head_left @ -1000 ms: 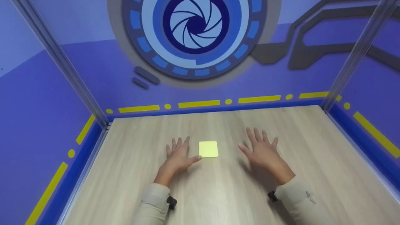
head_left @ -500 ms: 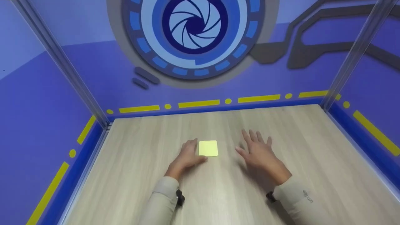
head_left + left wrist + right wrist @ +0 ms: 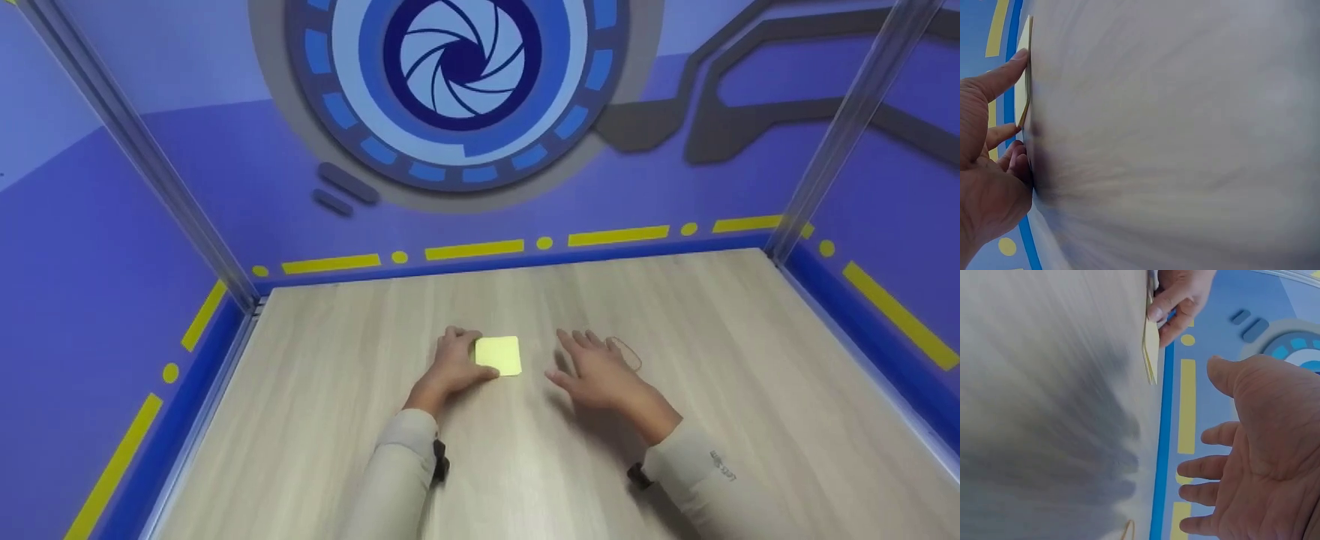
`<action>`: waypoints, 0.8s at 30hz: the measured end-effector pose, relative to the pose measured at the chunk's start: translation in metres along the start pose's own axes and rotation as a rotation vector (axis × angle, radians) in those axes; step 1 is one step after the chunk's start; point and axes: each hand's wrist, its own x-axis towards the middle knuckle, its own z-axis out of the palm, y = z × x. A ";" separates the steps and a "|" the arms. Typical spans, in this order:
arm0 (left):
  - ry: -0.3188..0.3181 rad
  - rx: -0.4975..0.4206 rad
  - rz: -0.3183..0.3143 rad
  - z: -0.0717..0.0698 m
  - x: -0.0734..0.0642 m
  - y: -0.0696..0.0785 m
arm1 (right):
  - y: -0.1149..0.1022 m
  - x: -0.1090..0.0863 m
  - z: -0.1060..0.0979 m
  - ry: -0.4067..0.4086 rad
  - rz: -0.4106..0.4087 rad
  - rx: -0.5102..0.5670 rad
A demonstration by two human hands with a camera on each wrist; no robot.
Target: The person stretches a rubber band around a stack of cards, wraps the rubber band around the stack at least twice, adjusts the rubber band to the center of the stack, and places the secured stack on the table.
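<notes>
A thin yellow square pad point(image 3: 498, 355) with rounded corners lies at the middle of the table; its edge shows layers in the right wrist view. My left hand point(image 3: 452, 364) holds it at its left side, thumb on the near edge and a finger at the far left corner. In the left wrist view the pad point(image 3: 1023, 84) bends up near that finger. Off to its right, my right hand point(image 3: 604, 375) hovers above the table with fingers extended, touching nothing. A thin brownish loop, like a rubber band point(image 3: 636, 355), lies partly hidden behind the right hand.
The light wood table point(image 3: 337, 420) is walled by blue panels point(image 3: 247, 172) at the back and both sides. Metal posts point(image 3: 142, 150) stand in the back corners. Each sleeve carries a dark wrist device point(image 3: 439, 460).
My left hand has moved right onto the pad, its spread fingers closing in on the edges. My right hand has shifted left and nearer, uncovering the thin loop behind it.
</notes>
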 end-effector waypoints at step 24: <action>-0.051 0.128 0.020 -0.004 0.004 0.012 | -0.028 0.063 0.032 -0.099 -0.047 0.284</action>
